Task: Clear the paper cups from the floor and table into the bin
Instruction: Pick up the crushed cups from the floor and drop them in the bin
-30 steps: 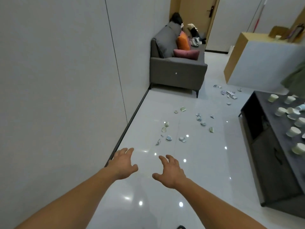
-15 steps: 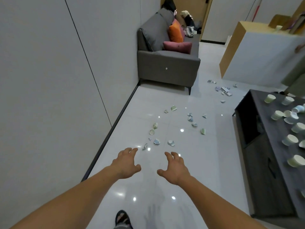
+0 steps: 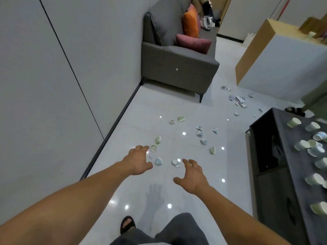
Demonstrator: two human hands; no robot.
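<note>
Several crushed paper cups lie scattered on the glossy white floor [image 3: 185,195]. A blue crushed cup [image 3: 158,160] and a pale crushed cup [image 3: 175,163] lie just beyond my fingers. A green cup [image 3: 153,148] lies by my left fingertips. My left hand [image 3: 137,161] and my right hand [image 3: 192,175] are stretched forward over the floor, fingers spread, holding nothing. More paper cups [image 3: 303,145] stand and lie on the dark table [image 3: 286,177] at the right. No bin is in view.
A grey sofa [image 3: 178,68] with orange and pink cushions stands against the left wall [image 3: 53,85]. A white and wood cabinet [image 3: 281,68] stands at the far right. More cup scraps [image 3: 238,100] lie near it. My sandalled foot [image 3: 127,224] is below.
I have stepped forward and tilted down. The floor cups are now much nearer, right at my fingertips. Both hands stay spread and empty.
</note>
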